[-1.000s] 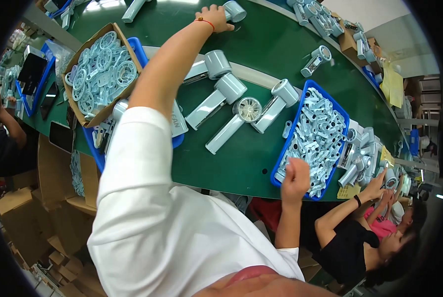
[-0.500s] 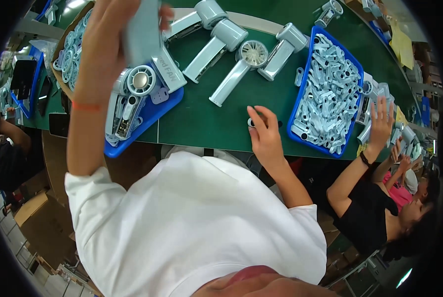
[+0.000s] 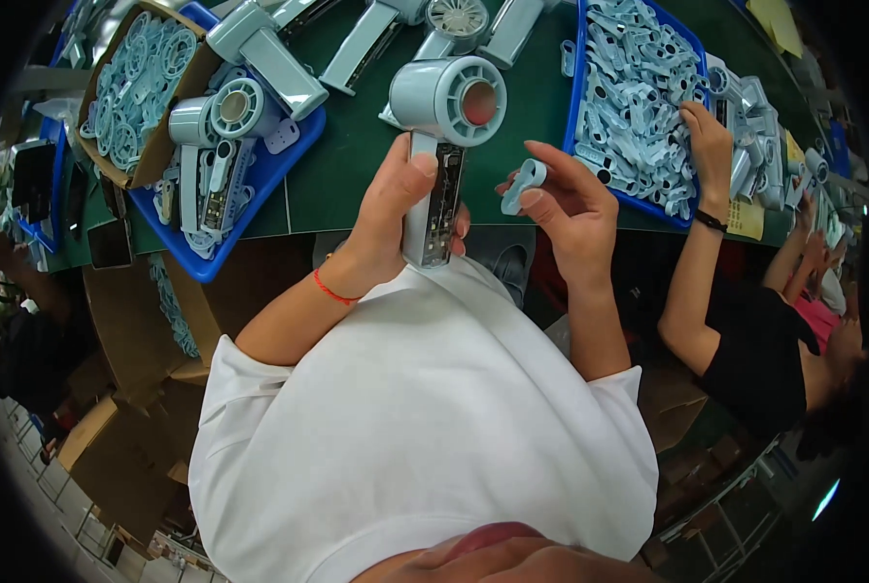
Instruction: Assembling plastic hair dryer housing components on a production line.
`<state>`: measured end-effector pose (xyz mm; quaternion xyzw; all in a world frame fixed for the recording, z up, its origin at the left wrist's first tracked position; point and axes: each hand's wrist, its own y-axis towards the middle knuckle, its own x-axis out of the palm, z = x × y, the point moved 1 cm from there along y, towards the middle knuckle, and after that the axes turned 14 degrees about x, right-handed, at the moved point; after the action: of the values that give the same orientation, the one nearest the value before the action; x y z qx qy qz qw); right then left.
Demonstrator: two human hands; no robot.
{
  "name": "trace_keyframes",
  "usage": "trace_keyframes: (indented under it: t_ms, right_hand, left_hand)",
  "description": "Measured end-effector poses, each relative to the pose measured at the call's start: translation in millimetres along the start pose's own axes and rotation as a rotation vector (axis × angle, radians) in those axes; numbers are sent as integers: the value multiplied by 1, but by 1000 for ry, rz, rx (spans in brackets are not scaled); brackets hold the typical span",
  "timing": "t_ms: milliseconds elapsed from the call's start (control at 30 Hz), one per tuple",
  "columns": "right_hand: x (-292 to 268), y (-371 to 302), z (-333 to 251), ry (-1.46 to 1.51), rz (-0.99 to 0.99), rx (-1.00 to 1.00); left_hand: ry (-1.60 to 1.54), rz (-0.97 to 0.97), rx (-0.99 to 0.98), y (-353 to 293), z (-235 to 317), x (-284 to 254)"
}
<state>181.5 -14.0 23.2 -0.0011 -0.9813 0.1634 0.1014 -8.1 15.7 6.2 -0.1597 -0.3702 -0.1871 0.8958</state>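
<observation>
In front of my chest, my left hand point(image 3: 381, 209) is wrapped around the handle of a pale blue-grey handheld fan point(image 3: 417, 102). The fan's round head points up, and a dark circuit board shows along its uncovered handle. Just to the right, my right hand point(image 3: 585, 219) pinches a small light-blue curved plastic piece point(image 3: 522, 187) between thumb and fingers. The piece is apart from the fan. Behind my hands, several similar fans lie on the green table point(image 3: 347, 146).
A blue tray point(image 3: 293, 155) with fans and loose parts sits at left, beside a cardboard box point(image 3: 153, 167) of light-blue rings. At right, a co-worker's hand point(image 3: 712, 146) reaches into a blue tray point(image 3: 578, 97) heaped with small plastic pieces. A dark phone point(image 3: 111, 243) lies near the left edge.
My left hand has come down from the upper left to my chest with a fan in it. My right hand has lifted off the table, holding the small plastic piece.
</observation>
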Motion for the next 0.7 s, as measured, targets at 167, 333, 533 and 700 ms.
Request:
trace_keyframes:
  t_ms: [167, 333, 533, 700]
  right_hand:
    - [12, 1, 24, 132, -16, 145]
    - [25, 3, 22, -20, 0, 234]
    - [28, 4, 26, -165, 113, 217]
    - [27, 5, 32, -205, 163, 228]
  left_hand:
    - [233, 14, 204, 1, -17, -5]
    - [485, 33, 312, -9, -22, -15]
    - [1150, -156, 502, -8, -16, -15]
    - [1140, -125, 326, -6, -18, -13]
